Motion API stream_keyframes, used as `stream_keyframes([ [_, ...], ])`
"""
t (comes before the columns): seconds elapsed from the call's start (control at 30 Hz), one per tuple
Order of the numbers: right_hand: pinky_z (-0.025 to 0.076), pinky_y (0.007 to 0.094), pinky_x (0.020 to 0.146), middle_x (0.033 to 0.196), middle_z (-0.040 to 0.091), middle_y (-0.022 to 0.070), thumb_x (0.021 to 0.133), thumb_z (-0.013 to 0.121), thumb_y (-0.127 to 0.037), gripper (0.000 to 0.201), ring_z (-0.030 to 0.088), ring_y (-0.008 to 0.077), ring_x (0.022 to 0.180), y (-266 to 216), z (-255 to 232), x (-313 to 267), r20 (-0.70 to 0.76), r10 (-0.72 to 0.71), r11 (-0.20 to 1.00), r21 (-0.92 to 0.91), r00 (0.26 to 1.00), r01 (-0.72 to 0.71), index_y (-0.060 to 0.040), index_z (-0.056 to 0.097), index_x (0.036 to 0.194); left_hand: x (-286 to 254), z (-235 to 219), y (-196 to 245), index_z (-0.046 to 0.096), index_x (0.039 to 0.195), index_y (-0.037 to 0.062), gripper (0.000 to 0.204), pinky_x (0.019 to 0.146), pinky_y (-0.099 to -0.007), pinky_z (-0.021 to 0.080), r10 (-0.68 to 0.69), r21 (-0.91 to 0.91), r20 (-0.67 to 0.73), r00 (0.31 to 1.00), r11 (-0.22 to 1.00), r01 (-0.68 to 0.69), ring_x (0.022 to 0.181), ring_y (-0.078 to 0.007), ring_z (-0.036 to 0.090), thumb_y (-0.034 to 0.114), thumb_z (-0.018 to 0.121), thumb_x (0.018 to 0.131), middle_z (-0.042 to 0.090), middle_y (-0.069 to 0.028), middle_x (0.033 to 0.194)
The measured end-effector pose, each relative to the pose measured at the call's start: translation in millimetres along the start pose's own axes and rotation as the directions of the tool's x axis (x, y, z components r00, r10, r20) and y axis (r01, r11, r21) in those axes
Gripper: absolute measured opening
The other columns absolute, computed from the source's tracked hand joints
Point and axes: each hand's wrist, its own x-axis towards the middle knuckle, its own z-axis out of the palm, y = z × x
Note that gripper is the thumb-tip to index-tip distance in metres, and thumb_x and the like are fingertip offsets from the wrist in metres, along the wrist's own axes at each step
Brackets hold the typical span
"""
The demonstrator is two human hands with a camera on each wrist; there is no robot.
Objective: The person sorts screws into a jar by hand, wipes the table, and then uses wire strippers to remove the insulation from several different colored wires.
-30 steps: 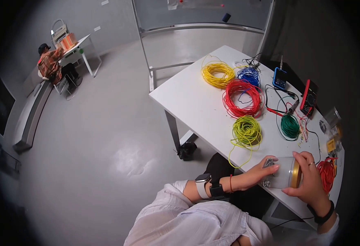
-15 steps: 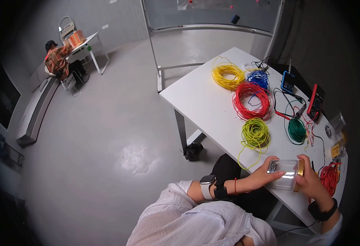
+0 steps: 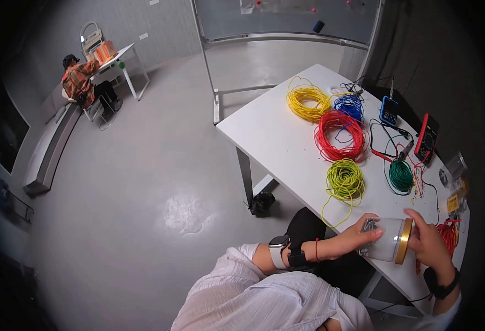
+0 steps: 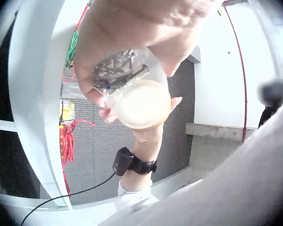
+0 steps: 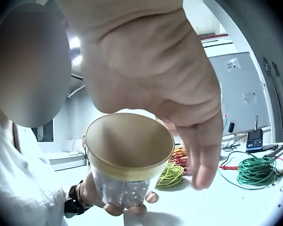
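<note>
Left grip (image 3: pixel 355 237) clasps jar (image 3: pixel 387 239), long axis crosswise, gold lid (image 3: pixel 403 241) facing spread right grip (image 3: pixel 430 244).

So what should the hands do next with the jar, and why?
Maybe curl the right hand round the gold lid and twist: the lid sits on the clear jar, the left hand grips the other end, and the right hand's fingers look fairly straight.

The jar (image 3: pixel 386 240) sits between both hands' fingers (image 3: pixel 417 219); on the table (image 3: pixel 278 135), coils (image 3: pixel 345 180) lie beyond them, one coil (image 3: pixel 448 236) rightward.
</note>
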Motion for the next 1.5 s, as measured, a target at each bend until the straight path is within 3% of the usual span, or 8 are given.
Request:
stream_keyframes([
  [0.17,0.047,0.0335,0.081,0.121,0.04,0.0191,0.061,0.074,-0.041,0.079,0.05,0.0273,0.106,-8,10,-15,-0.008,-0.883,0.369,-0.627,0.469,0.686,-0.0036,0.042,0.123,0,-1,1,0.031,0.125,0.0111,0.054,0.088,-0.0269,0.035,-0.013,-0.265,0.02,1.0,0.964,0.018,0.102,-0.0104,0.041,0.039,0.056,0.087,0.044,-0.0038,0.106],
  [0.37,0.047,0.0366,0.082,0.124,0.037,0.0219,0.061,0.075,-0.042,0.083,0.051,0.0268,0.104,2,9,-10,-0.043,-0.111,0.958,0.26,0.993,0.119,-0.0041,0.04,0.126,0,2,-3,0.03,0.125,0.0106,0.054,0.087,-0.0265,0.036,0.043,0.14,-0.012,0.999,0.989,-0.041,0.101,-0.0109,0.041,0.039,0.056,0.086,0.043,-0.0039,0.108],
  [0.5,0.048,0.0358,0.079,0.118,0.043,0.0201,0.061,0.075,-0.038,0.081,0.055,0.0252,0.096,33,5,7,-0.075,-0.325,0.944,0.024,0.943,0.328,-0.0044,0.04,0.126,1,0,-7,0.031,0.125,0.0107,0.054,0.085,-0.0258,0.037,0.053,0.047,0.022,0.998,0.997,-0.054,0.099,-0.0109,0.042,0.039,0.056,0.086,0.043,-0.0044,0.107],
  [0.57,0.048,0.0345,0.075,0.108,0.051,0.0171,0.063,0.074,-0.036,0.079,0.057,0.0222,0.087,4,12,-9,-0.288,-0.842,0.532,-0.574,0.456,0.622,-0.0031,0.039,0.126,5,-2,-10,0.03,0.125,0.0113,0.054,0.084,-0.0254,0.038,-0.034,-0.027,-0.027,0.999,0.999,0.034,0.097,-0.0112,0.043,0.039,0.056,0.086,0.045,-0.0041,0.105],
  [0.87,0.045,0.0332,0.084,0.13,0.03,0.0204,0.055,0.08,-0.039,0.084,0.055,0.0252,0.097,23,10,1,0.01,-0.139,0.91,0.397,0.99,0.123,-0.0059,0.043,0.123,-1,3,-8,0.03,0.126,0.0122,0.055,0.082,-0.0252,0.039,0.149,0.216,-0.024,0.989,0.966,-0.14,0.095,-0.0112,0.044,0.039,0.056,0.086,0.045,-0.0034,0.103],
  [1.07,0.043,0.0376,0.086,0.126,0.038,0.0213,0.056,0.079,-0.036,0.073,0.05,0.0271,0.106,7,9,-12,-0.141,-0.777,0.572,-0.564,0.613,0.596,-0.0041,0.047,0.114,1,-1,-7,0.03,0.126,0.0116,0.055,0.082,-0.025,0.039,0.045,0.009,-0.053,0.998,0.999,-0.044,0.095,-0.0103,0.044,0.036,0.058,0.086,0.046,-0.003,0.103],
  [1.4,0.044,0.0363,0.083,0.126,0.037,0.0202,0.056,0.079,-0.029,0.073,0.052,0.0316,0.104,36,5,2,-0.067,-0.196,0.937,0.283,0.978,0.207,-0.0032,0.046,0.116,0,4,-3,0.031,0.126,0.011,0.055,0.084,-0.0243,0.038,0.072,0.121,0.01,0.997,0.99,-0.073,0.097,-0.0106,0.044,0.037,0.057,0.086,0.046,-0.0025,0.104],
  [1.5,0.048,0.0352,0.078,0.123,0.04,0.02,0.061,0.075,-0.035,0.073,0.053,0.0299,0.102,9,15,-16,-0.349,-0.796,0.605,-0.495,0.495,0.624,-0.0017,0.044,0.117,5,3,-7,0.031,0.126,0.0113,0.055,0.084,-0.0251,0.038,0.052,0.017,-0.066,0.997,0.999,-0.051,0.097,-0.0113,0.044,0.036,0.058,0.086,0.046,-0.0031,0.105],
])
